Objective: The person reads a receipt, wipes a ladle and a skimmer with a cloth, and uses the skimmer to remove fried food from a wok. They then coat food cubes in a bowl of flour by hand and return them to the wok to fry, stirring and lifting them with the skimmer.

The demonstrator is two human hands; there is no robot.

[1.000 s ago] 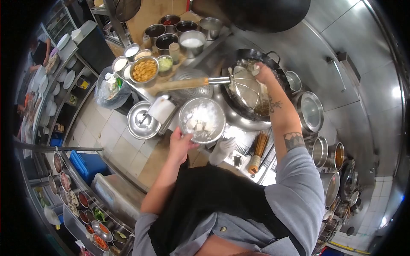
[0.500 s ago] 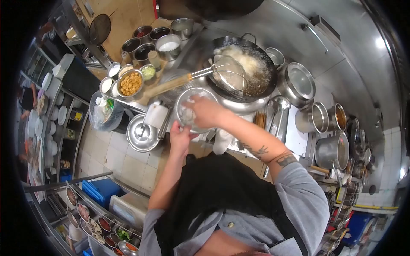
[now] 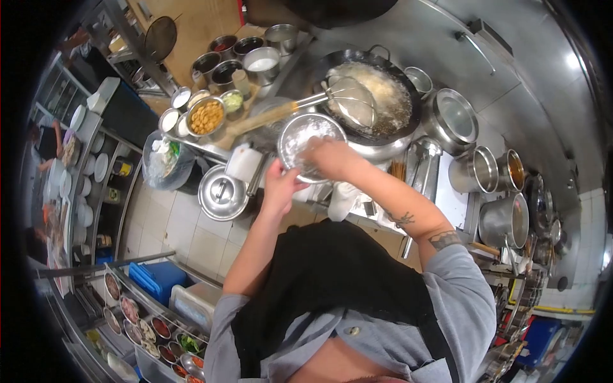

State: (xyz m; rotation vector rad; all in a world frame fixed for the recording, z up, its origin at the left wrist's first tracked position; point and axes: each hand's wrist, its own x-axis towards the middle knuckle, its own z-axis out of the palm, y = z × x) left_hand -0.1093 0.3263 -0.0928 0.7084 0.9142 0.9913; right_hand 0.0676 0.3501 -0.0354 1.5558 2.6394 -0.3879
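Note:
My left hand (image 3: 281,184) grips the near rim of a steel bowl (image 3: 300,131) dusted with white flour. My right hand (image 3: 329,157) reaches into that bowl, its fingers down among the floured pieces; whether it grips one I cannot tell. Just beyond the bowl a black wok (image 3: 383,96) holds bubbling oil with pale pieces frying. A wire skimmer (image 3: 350,102) with a wooden handle rests across the wok's left rim.
Steel pots of sauces and a bowl of fried cubes (image 3: 205,116) stand at the far left. A round steel lid (image 3: 220,191) lies left of my hands. Pots and lids (image 3: 456,115) crowd the right side. A bagged bin (image 3: 163,159) stands on the tiled floor.
My right hand came back from over the wok to the floured bowl. The bowl, still held by my left hand, sits a little closer to the wok.

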